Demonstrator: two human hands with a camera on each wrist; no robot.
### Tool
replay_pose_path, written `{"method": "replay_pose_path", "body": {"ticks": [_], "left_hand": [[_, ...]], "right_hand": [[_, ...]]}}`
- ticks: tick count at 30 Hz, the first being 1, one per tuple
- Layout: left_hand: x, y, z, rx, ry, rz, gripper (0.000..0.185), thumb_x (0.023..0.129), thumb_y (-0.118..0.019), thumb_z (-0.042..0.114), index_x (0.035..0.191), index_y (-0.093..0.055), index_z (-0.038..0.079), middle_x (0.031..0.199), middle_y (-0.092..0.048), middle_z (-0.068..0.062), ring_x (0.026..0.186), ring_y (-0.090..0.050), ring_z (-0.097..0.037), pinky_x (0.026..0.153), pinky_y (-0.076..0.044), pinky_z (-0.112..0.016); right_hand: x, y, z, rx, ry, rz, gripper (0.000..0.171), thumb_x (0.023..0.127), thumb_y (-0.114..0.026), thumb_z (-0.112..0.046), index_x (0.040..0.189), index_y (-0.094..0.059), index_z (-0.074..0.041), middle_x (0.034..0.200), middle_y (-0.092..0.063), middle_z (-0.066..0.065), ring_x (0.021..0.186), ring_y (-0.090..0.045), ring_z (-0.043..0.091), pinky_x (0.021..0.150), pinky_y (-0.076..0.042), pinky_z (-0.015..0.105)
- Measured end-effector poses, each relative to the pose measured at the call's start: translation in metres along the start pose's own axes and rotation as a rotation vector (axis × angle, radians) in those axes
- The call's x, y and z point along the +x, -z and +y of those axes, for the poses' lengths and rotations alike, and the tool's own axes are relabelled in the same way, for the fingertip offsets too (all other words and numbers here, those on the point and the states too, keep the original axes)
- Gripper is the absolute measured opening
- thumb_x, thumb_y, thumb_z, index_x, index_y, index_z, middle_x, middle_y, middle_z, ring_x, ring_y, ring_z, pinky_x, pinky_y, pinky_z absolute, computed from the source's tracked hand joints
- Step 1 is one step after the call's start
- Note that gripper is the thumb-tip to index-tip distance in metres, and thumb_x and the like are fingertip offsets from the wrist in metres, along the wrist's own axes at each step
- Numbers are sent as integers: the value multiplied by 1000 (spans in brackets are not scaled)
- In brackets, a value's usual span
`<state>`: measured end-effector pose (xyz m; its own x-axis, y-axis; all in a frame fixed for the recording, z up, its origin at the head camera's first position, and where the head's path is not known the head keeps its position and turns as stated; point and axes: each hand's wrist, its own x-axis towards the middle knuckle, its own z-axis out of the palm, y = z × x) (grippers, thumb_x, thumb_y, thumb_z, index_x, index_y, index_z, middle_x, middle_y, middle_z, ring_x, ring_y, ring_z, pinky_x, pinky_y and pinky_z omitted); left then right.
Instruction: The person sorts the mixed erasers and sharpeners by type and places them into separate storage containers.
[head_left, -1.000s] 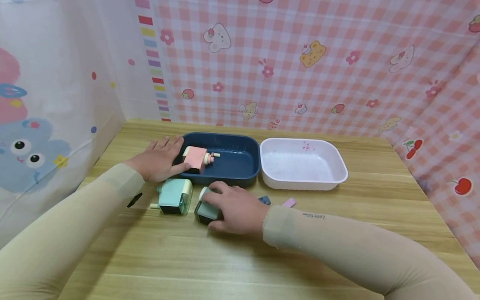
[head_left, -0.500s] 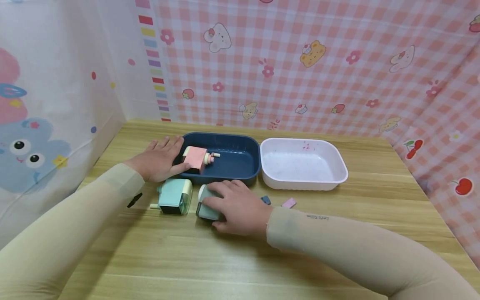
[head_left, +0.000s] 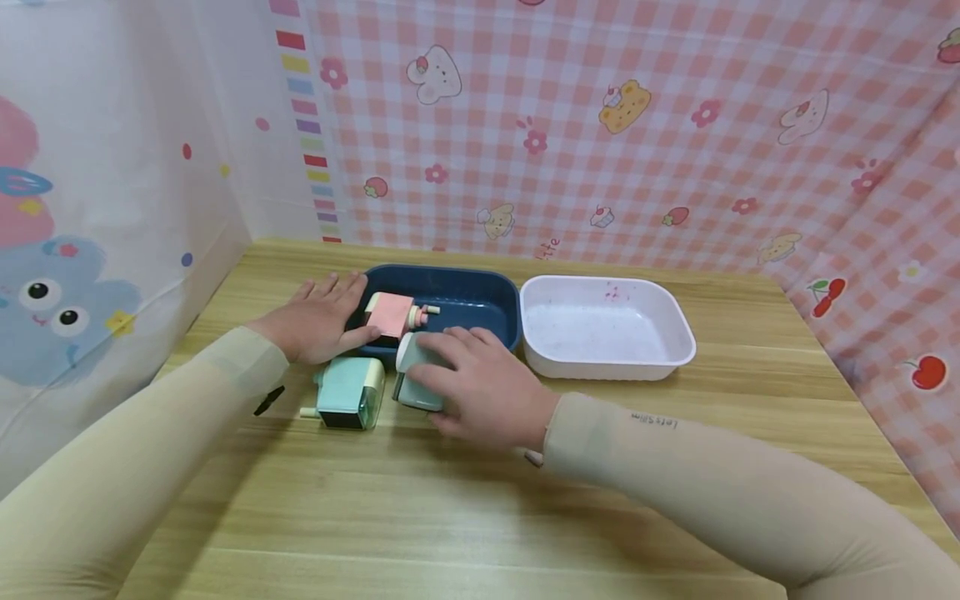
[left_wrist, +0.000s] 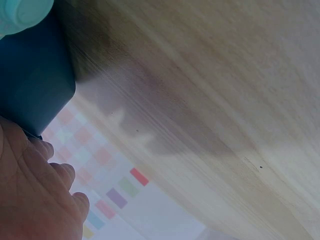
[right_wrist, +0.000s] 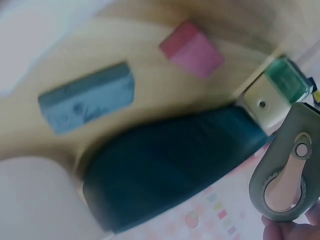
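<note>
Here, the right hand (head_left: 491, 392) has its fingers curled round a grey-green sharpener (head_left: 415, 377) and holds it up just off the wooden table (head_left: 465, 517), right at the near rim of the blue tray (head_left: 480, 312). In the right wrist view the sharpener (right_wrist: 290, 165) shows a round pinkish crank on its side.

The left hand (head_left: 318, 321) lies flat with straight fingers at 9 o'clock from the blue tray, pressing against its left wall. The thumb reaches to the pink sharpener (head_left: 390, 317) that sits inside the tray, at its left end. In the left wrist view the fingers (left_wrist: 47, 175) touch the dark blue tray corner (left_wrist: 35, 85).

A mint sharpener (head_left: 347, 402) stands on the table at 9 o'clock from the held one, just beside it. It is at 6 o'clock from the left hand.

The white tray (head_left: 607, 329) sits at 3 o'clock from the blue tray, and the two touch side by side.

The right wrist view also shows a small blue block (right_wrist: 87, 97) and a small pink block (right_wrist: 192, 49) lying on the table, near each other. The head view hides them behind the right arm.

The pink sharpener takes up the left end of the blue tray, at 12 o'clock from the held sharpener.
</note>
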<state>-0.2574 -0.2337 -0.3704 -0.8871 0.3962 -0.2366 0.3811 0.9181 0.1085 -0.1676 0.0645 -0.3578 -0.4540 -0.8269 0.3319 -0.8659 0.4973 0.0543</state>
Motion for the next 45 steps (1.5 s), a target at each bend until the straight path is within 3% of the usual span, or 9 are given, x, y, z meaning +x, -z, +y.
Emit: {"method": "replay_pose_path", "body": {"ticks": [20,38,45], "left_hand": [[-3,2,1,-1,-12,-3,100,105,-25,75,168,0,2,176,-2,-22,162,-4,-49,129,-3,-69],[-3,2,1,-7,-14,1,97,107,-28,71,168,0,2,176,-2,-23,162,-3,-49,129,-4,-69],[-1,0,-1,6,-14,6,96,107,-28,70,168,0,2,177,-2,-22,162,-4,-48,129,-5,-68]], "right_hand": [[19,10,43,-23,-73,7,54,91,-83,-38,139,-66,-20,154,-54,13,137,-56,34,116,-45,55],[38,2,69,3,-185,-133,59,97,-76,-41,149,-58,-20,162,-47,13,147,-48,33,124,-36,55],[42,-3,75,29,-188,-191,58,100,-72,-43,151,-55,-21,161,-46,12,149,-46,33,124,-35,54]]}}
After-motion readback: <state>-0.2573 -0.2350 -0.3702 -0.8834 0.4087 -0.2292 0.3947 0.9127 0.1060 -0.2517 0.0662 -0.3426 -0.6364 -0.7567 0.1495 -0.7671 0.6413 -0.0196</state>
